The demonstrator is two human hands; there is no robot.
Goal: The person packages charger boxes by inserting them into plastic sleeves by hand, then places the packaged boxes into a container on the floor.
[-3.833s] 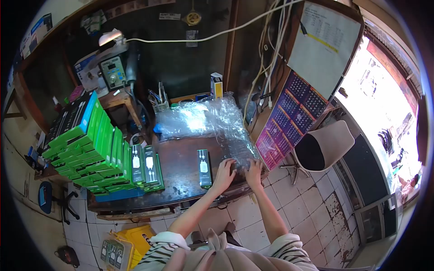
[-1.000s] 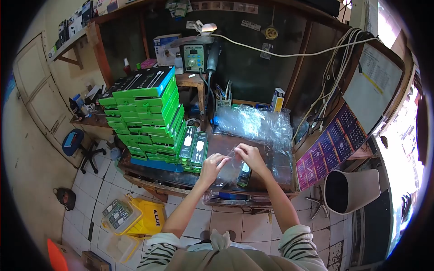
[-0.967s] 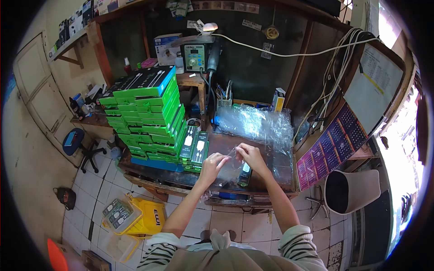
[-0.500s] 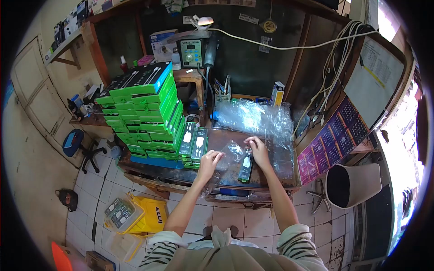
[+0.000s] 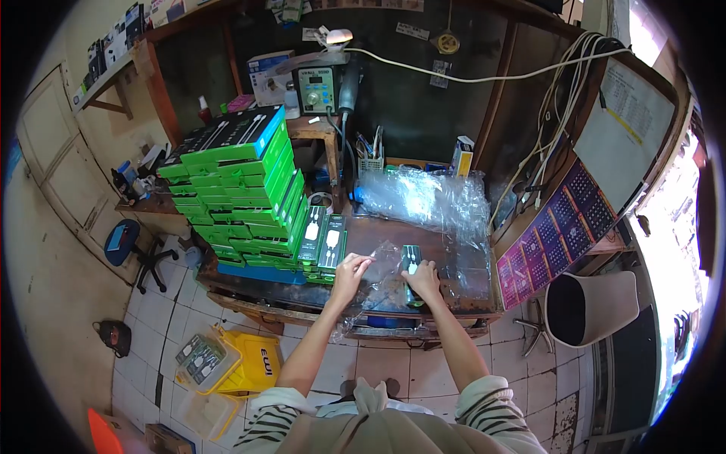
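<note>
My left hand is closed in a pinch on the edge of a clear plastic bag, which spreads to the right over the desk. My right hand grips a slim dark box with green edges and a white cable-like picture on its front. The box lies on the desk, its lower part partly covered by my fingers. Two similar boxes lie side by side left of my hands, against a tall stack of green and black boxes.
A heap of clear plastic bags covers the back of the desk. Behind stands a soldering-station-like unit. A yellow container with boxes sits on the floor at left; a white chair stands at right.
My right hand has moved down from the box's top end to its lower part, and the box has shifted up the desk. My left hand stays nearly in place with the plastic.
</note>
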